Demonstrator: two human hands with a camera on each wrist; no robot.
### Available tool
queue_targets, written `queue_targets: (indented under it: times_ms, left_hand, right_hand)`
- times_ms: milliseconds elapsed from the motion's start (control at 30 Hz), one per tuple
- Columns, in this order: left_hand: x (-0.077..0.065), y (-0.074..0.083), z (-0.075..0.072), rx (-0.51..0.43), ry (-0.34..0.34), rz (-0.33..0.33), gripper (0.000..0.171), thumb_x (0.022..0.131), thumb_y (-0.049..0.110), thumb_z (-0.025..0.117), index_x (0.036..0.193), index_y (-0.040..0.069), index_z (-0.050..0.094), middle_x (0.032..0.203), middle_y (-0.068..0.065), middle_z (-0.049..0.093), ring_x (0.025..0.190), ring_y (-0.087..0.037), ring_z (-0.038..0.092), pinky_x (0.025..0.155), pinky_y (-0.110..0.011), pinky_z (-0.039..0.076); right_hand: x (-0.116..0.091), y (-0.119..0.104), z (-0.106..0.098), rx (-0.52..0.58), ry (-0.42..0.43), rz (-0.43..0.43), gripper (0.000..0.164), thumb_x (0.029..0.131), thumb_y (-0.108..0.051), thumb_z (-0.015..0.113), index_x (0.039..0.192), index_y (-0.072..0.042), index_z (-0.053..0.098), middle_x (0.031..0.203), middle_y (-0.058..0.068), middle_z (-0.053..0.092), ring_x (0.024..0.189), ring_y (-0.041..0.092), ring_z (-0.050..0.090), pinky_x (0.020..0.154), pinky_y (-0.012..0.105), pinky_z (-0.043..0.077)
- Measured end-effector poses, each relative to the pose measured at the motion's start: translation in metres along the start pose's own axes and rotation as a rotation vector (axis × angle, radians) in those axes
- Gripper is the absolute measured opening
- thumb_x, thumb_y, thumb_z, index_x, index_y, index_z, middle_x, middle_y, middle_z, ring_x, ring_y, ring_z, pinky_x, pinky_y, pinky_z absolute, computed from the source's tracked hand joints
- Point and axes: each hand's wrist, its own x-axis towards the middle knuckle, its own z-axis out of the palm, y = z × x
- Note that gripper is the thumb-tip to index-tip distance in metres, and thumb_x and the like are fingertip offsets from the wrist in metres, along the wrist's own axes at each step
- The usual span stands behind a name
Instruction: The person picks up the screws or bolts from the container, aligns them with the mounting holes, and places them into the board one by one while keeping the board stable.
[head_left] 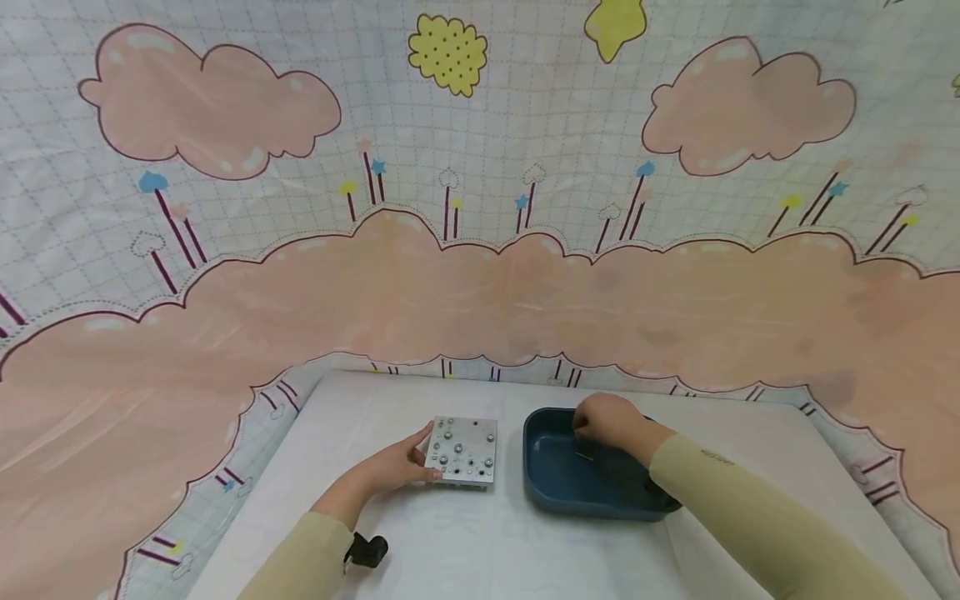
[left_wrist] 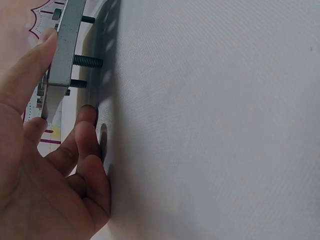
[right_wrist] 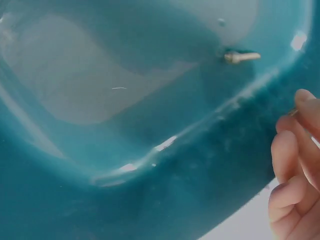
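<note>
A square metal plate (head_left: 480, 429) carries several bolts and holes on its top. My left hand (head_left: 401, 462) grips its left edge, thumb at the near corner. In the left wrist view the plate (left_wrist: 67, 50) is edge-on, with threaded bolt ends (left_wrist: 88, 61) sticking out beneath; the left hand (left_wrist: 45, 185) has its other fingers near the white surface. My right hand (head_left: 611, 423) is over the far side of a dark blue tray (head_left: 543, 492). Thumb and forefinger of the right hand (right_wrist: 300, 165) pinch a small metal piece (right_wrist: 294, 112), mostly hidden. Inside the tray lies a screw (right_wrist: 242, 56).
Plate and tray are side by side on a white-covered table (head_left: 420, 550), the tray to the right. A patterned cloth (head_left: 480, 300) hangs behind the table and along its sides. A black device (head_left: 366, 550) is strapped at my left wrist.
</note>
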Motion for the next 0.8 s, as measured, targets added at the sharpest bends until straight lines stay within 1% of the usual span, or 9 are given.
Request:
queue_targets:
  times_ms: [67,167,300,400,500,600,733,800]
  left_hand:
    - [0.0,0.0,-0.001,0.002,-0.001,0.0,0.102,0.079,0.039,0.083,0.159,0.021,0.023,0.101,-0.003,0.058,0.089,-0.02,0.052,0.085,-0.043,0.041]
    - [0.0,0.0,-0.001,0.001,-0.004,-0.005,0.103,0.079,0.039,0.084,0.159,0.021,0.023,0.101,-0.003,0.058,0.09,-0.02,0.052,0.085,-0.043,0.041]
    - [-0.001,0.001,-0.001,-0.006,-0.005,-0.008,0.102,0.079,0.039,0.084,0.159,0.022,0.023,0.102,-0.004,0.058,0.092,-0.021,0.052,0.086,-0.044,0.041]
    - [-0.004,-0.001,-0.002,-0.016,-0.006,-0.008,0.103,0.079,0.04,0.083,0.159,0.02,0.023,0.103,-0.005,0.058,0.092,-0.022,0.052,0.088,-0.045,0.041]
    - [-0.008,-0.003,-0.002,-0.025,-0.017,-0.01,0.104,0.079,0.041,0.083,0.16,0.02,0.021,0.104,-0.006,0.058,0.093,-0.022,0.053,0.089,-0.047,0.04]
    - [-0.008,-0.006,-0.001,-0.03,-0.015,-0.013,0.103,0.079,0.041,0.083,0.16,0.022,0.021,0.104,-0.005,0.059,0.093,-0.021,0.053,0.089,-0.048,0.041]
    - [-0.004,-0.004,0.0,-0.033,-0.005,0.003,0.102,0.079,0.04,0.083,0.159,0.024,0.022,0.103,-0.004,0.059,0.091,-0.02,0.054,0.087,-0.045,0.043]
    - [-0.002,-0.003,0.0,-0.028,-0.001,0.006,0.102,0.079,0.039,0.083,0.159,0.025,0.022,0.103,-0.003,0.059,0.09,-0.02,0.054,0.086,-0.044,0.043]
  right_hand:
    - [0.0,-0.001,-0.003,0.007,0.01,-0.011,0.005,0.088,-0.02,0.076,0.088,-0.014,0.078,0.082,-0.009,0.068,0.071,0.009,0.059,0.07,0.034,0.051]
    - [0.0,-0.004,-0.007,0.06,0.007,-0.004,0.006,0.09,-0.02,0.074,0.092,-0.016,0.078,0.083,-0.01,0.068,0.071,0.007,0.057,0.07,0.033,0.051]
    - [0.003,-0.013,-0.014,0.135,0.015,0.014,0.008,0.092,-0.02,0.072,0.095,-0.015,0.078,0.084,-0.009,0.068,0.073,0.008,0.058,0.07,0.033,0.051]
    - [0.011,-0.025,-0.015,0.144,0.028,-0.007,0.007,0.091,-0.022,0.073,0.095,-0.018,0.077,0.088,-0.01,0.068,0.077,0.009,0.06,0.074,0.034,0.051]
    - [0.019,-0.038,-0.015,0.139,0.035,-0.06,0.005,0.092,-0.023,0.072,0.095,-0.02,0.076,0.09,-0.01,0.068,0.083,0.009,0.061,0.078,0.034,0.05]
    - [0.024,-0.053,-0.016,0.185,0.038,-0.092,0.005,0.092,-0.022,0.072,0.095,-0.02,0.075,0.092,-0.009,0.068,0.085,0.011,0.061,0.079,0.035,0.05]
    - [0.033,-0.069,-0.017,0.243,0.055,-0.089,0.004,0.093,-0.022,0.071,0.096,-0.02,0.073,0.092,-0.009,0.067,0.083,0.009,0.06,0.076,0.034,0.05]
    - [0.04,-0.076,-0.016,0.25,0.058,-0.085,0.004,0.093,-0.022,0.07,0.096,-0.02,0.072,0.092,-0.01,0.066,0.08,0.008,0.058,0.074,0.032,0.049]
